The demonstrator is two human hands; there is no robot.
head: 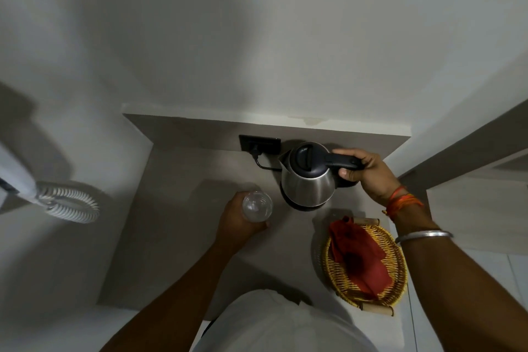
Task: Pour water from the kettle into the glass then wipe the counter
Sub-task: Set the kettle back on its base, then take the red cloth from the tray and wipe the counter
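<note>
Both hands are on the task's things: the right on the kettle, the left on the glass.

The steel kettle (pixel 308 177) stands upright on its dark base on the grey table (pixel 177 180), its spout turned toward the wall socket (pixel 259 143). The right hand (pixel 368 173) has its grip clenched around the kettle's black handle. Just left of the kettle and nearer the person, the left hand (pixel 238 226) has its grip wrapped around the clear glass (pixel 257 206), mouth up. On the near right of the kettle sits a wicker basket (pixel 400 268) with a red cloth (pixel 357 254) lying in it.
</note>
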